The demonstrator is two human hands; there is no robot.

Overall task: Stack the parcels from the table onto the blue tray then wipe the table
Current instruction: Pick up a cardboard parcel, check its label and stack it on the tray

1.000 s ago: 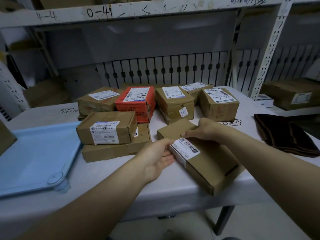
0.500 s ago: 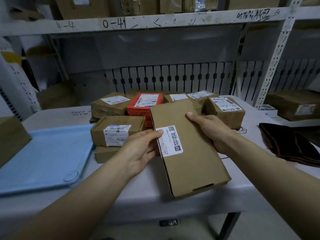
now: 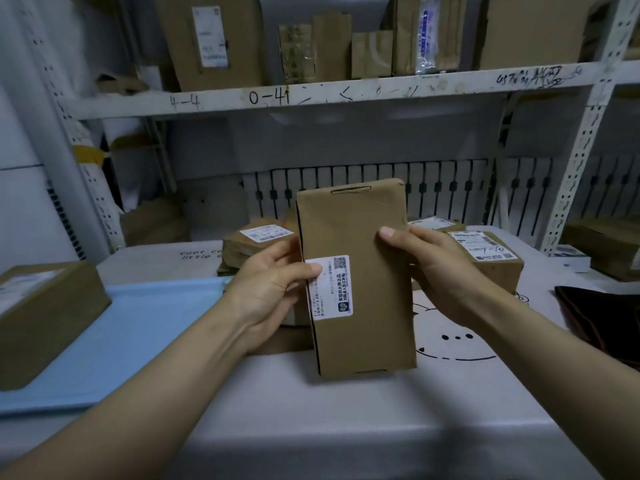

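Storage area with white metal shelving (image 3: 346, 93) carrying brown cartons above a white table (image 3: 346, 427) marked with black doodles. A flat brown parcel (image 3: 360, 282) with a white label is held on end above the table, clear of its surface. Left hand (image 3: 273, 289) grips the left edge, thumb on the label; right hand (image 3: 436, 268) grips the right edge, thumb on the front face. Blue tray (image 3: 114, 337) lies at table left, with a brown box (image 3: 45, 317) at its far left. Further labelled parcels (image 3: 485, 258) sit behind the held one. Dark cloth (image 3: 602, 317) lies at table right.
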